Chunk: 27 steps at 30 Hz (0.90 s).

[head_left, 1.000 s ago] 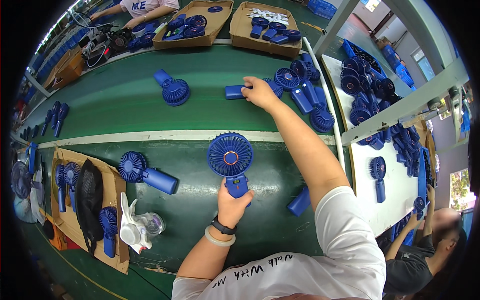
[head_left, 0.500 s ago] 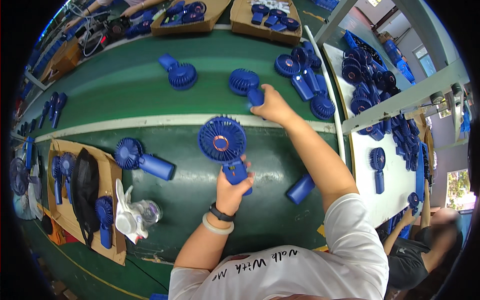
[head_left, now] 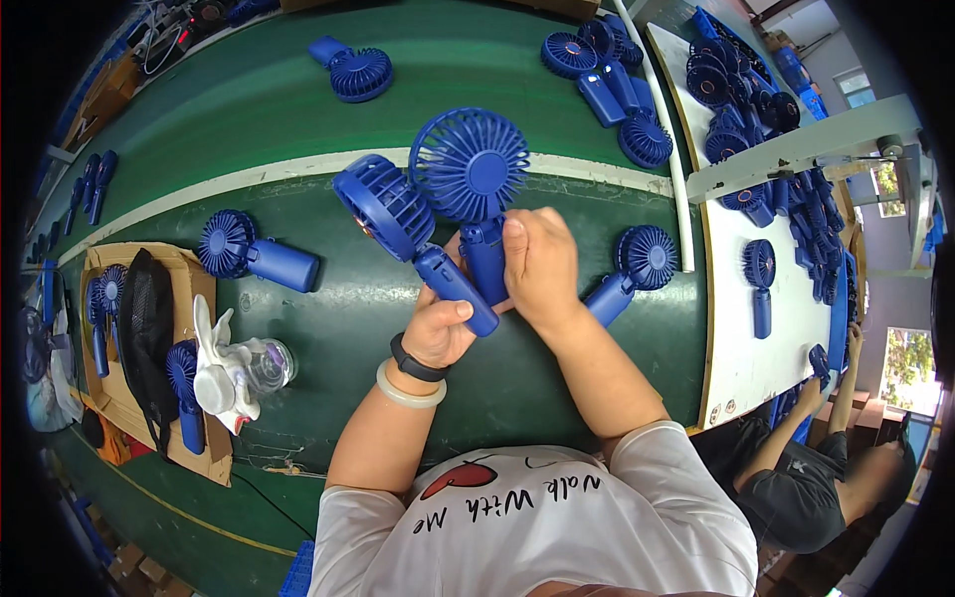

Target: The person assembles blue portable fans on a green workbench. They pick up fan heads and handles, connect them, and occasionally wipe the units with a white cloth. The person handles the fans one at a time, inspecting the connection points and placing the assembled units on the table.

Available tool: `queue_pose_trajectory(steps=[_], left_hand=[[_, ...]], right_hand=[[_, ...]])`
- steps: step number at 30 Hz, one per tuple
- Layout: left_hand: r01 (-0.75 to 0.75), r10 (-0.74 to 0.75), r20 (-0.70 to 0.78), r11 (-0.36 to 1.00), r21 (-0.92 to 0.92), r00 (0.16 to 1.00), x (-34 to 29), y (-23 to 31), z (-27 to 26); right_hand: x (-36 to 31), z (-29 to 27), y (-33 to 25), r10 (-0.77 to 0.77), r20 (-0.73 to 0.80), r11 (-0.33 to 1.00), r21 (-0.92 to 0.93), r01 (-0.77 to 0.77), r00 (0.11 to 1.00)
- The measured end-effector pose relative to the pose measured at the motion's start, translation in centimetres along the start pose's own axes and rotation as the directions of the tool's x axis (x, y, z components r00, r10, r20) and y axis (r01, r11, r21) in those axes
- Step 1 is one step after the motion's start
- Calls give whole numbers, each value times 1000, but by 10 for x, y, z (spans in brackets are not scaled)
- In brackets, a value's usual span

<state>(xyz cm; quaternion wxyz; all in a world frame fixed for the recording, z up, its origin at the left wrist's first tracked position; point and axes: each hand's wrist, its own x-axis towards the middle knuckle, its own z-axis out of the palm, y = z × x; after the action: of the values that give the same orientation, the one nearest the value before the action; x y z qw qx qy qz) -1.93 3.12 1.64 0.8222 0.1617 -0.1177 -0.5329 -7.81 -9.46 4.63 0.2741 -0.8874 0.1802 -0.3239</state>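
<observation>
Two blue handheld fans are held close together in front of me, above the green work surface [head_left: 378, 438]. My left hand [head_left: 438, 328] is closed round the handle of the nearer fan [head_left: 386, 207], which tilts with its round grille to the upper left. The other fan [head_left: 470, 164] stands behind it, its grille toward the far side. My right hand [head_left: 542, 264] grips this one by its handle, its fingers mostly hidden. To the right of my right hand another blue fan [head_left: 647, 257] lies on the surface, its handle partly behind my forearm.
A blue fan [head_left: 229, 244] lies at left, near a cardboard tray [head_left: 214, 438] with fans and a black pouch. Beside it stand a clear jar [head_left: 271, 364] and white cloth. Beyond a pale strip, the green belt [head_left: 249, 109] carries fans. A co-worker [head_left: 796, 488] sits at right.
My right hand has brought a fan from the belt toward me, beside the one in my left hand. The left-hand fan has turned and tilted leftward. The view has shifted.
</observation>
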Motion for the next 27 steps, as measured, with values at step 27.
queue_pose_trajectory(steps=[27], left_hand=[[38, -38, -1, 998, 50, 999, 4, 1, -2]], right_hand=[[7, -31, 30, 29, -100, 992, -121, -41, 995]])
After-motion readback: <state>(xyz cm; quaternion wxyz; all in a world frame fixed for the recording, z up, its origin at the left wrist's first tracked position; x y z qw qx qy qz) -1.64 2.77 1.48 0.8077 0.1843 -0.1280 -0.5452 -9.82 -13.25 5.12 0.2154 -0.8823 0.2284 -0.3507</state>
